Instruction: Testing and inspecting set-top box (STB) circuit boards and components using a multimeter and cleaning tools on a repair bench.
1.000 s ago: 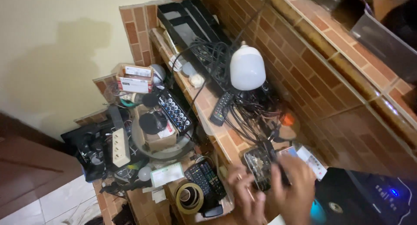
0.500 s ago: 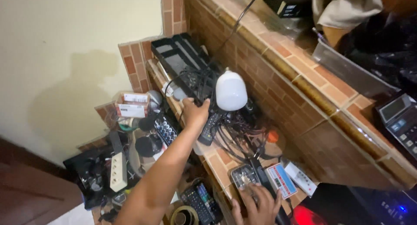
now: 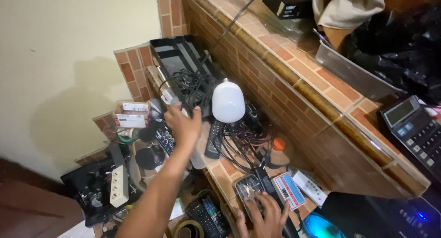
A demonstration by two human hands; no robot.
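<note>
So the brick ledge (image 3: pixel 321 88) takes up the whole upper right, running from 12 toward 4 o'clock, with a metal tray (image 3: pixel 349 72) and a black bag (image 3: pixel 399 45) on top, plus a calculator (image 3: pixel 413 127) out at 3. Below it sits the lower brick shelf (image 3: pixel 220 173), absolutely buried in junk.

Biggest thing on that shelf is the flat black box (image 3: pixel 177 59) at around 11, with a knot of black cables (image 3: pixel 197 84) spilling off it. Next to that, dead centre, is the white bulb (image 3: pixel 228 101), with a black remote (image 3: pixel 214 138) just below it. A white power strip (image 3: pixel 119 186) lies way off at 8.

What changed: a second ago both hands were down at the bottom edge. Half a second ago the left arm was already stretched up the shelf, and now the left hand (image 3: pixel 183 123) is at 10 o'clock of the bulb, fingers spread fairly wide, palm down, over the cable mess and a small grey plug-looking thing (image 3: pixel 167 96). Can't tell if it's gripping anything yet. To me it looks like a reach in progress, not a grab.

The right hand (image 3: pixel 264 215) hasn't budged from 6 o'clock, fingers loosely curled and resting on the clear-topped gadget (image 3: pixel 248 189), right beside a small blue-and-white meter (image 3: pixel 288 189).
</note>
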